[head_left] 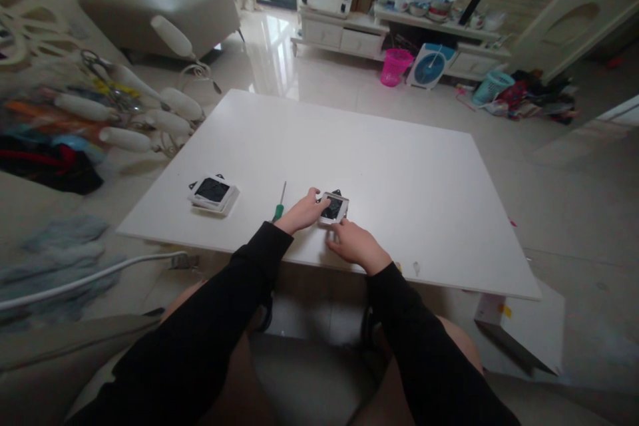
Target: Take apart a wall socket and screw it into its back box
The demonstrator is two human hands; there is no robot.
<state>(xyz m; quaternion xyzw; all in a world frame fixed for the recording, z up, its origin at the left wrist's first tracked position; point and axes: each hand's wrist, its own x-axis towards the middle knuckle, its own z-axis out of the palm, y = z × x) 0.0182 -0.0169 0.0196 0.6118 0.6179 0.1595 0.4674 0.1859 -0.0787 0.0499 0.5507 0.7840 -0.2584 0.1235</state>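
A small white square part with a black centre (334, 207) lies near the front edge of a white table (399, 160). My left hand (301, 214) grips its left side, fingers curled onto it. My right hand (355, 244) holds its near edge, fingers closed against it. A screwdriver with a green handle (280, 204) lies just left of my left hand. Further left sits a short stack of similar white squares with black centres (214, 194).
A rack with white pegs and clutter (124, 113) stands left of the table, a white cable (90, 276) below it. Beyond the table are a sofa (164, 10), a low TV cabinet (399, 33), a pink basket (396, 66) and a blue fan (430, 66).
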